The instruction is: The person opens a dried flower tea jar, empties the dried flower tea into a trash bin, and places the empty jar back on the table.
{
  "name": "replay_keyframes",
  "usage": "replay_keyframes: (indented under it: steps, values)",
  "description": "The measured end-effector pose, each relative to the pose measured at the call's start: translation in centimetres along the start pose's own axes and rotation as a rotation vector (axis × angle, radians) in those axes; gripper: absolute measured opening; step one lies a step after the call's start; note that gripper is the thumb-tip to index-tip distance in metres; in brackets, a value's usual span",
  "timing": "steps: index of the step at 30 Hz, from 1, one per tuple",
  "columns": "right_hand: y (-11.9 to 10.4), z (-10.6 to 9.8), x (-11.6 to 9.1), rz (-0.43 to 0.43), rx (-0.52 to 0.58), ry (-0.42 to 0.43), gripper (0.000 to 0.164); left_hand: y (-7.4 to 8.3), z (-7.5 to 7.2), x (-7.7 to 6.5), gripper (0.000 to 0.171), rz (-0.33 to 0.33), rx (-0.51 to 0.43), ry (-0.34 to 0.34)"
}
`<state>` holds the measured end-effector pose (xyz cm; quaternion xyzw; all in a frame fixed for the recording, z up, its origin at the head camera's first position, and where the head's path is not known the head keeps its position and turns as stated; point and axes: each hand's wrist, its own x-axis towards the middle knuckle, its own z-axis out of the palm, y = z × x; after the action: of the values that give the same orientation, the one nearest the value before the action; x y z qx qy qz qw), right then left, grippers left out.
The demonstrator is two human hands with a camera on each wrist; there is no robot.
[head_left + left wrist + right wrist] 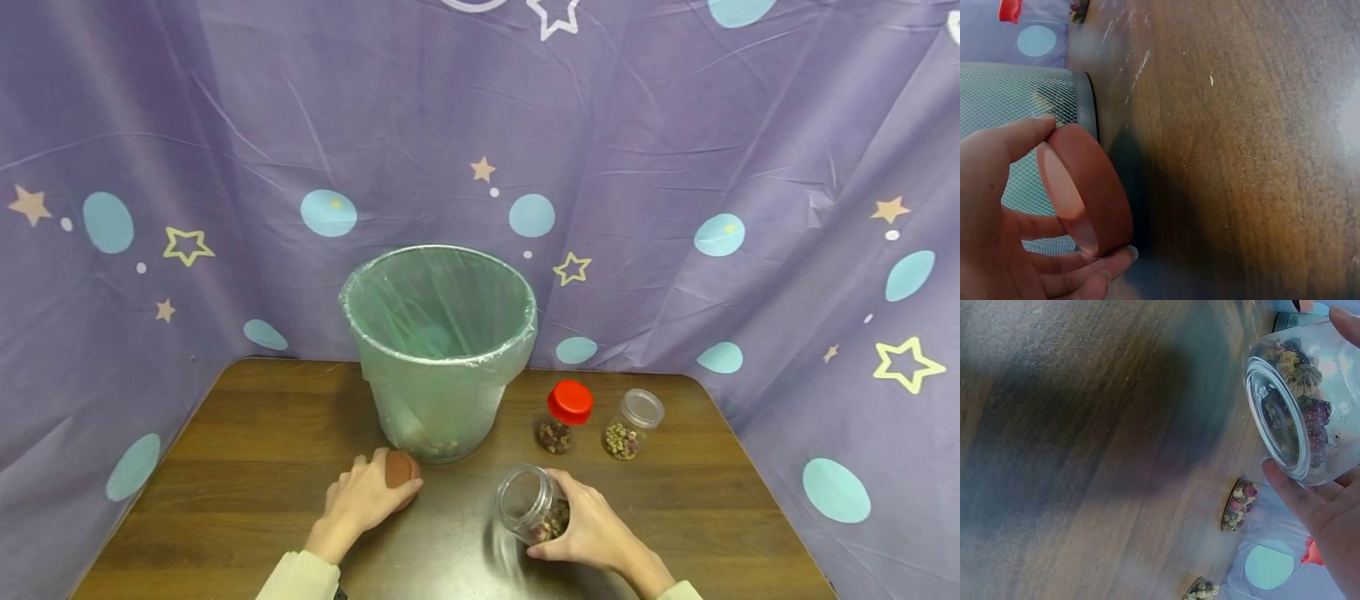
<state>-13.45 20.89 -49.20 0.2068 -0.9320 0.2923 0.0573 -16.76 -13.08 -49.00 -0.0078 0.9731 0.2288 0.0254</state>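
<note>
My left hand (365, 493) grips a round reddish-brown lid (402, 469) by its rim, close to the foot of the bin. In the left wrist view the lid (1100, 187) is tilted on edge, thumb on one side and fingers on the other. My right hand (588, 523) holds a clear jar (528, 504) with no lid on it, its mouth tipped to the left. Dried flowers (1304, 381) lie inside the jar, seen through its wall in the right wrist view. The jar's base is off the table there.
A mesh bin (438, 408) lined with a green plastic bag stands at the back middle. To its right are a red-lidded jar (555, 435) and a clear-lidded jar (622, 437), both holding dried flowers. A patterned purple curtain (420, 125) surrounds the wooden table (240, 450).
</note>
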Motion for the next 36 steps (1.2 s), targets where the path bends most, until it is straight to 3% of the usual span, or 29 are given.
replay_keyframes:
  steps: [20,36]
  values:
    - [0.1,0.1,-0.2,0.006,-0.005,-0.01,0.092,0.2,0.8,0.1,0.085,-0.012,-0.015,0.009]
    - [-0.2,0.3,0.0,0.014,-0.005,-0.017,0.094,0.6,1.5,0.3,0.082,0.007,0.155,0.04]
